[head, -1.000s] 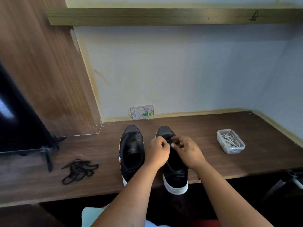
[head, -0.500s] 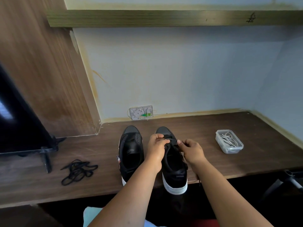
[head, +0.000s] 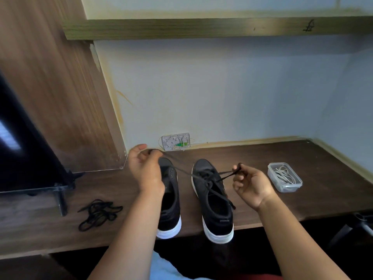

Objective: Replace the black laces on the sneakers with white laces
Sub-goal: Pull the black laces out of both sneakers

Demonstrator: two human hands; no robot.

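Both hands have drawn apart since the earlier frame, when they met over the right sneaker [head: 214, 199]: the left hand [head: 146, 168] now pinches one end of the black lace [head: 205, 178] above the toe of the left sneaker [head: 169, 209], and the right hand [head: 250, 184] pinches the other end just right of the laced shoe. On the bench [head: 302, 158], a loose black lace pile [head: 99, 214] lies near left, and white laces [head: 283, 174] sit in a clear container [head: 296, 183] on the right

Wood-grain desk [head: 282, 168] — matt sneakers [head: 214, 201]
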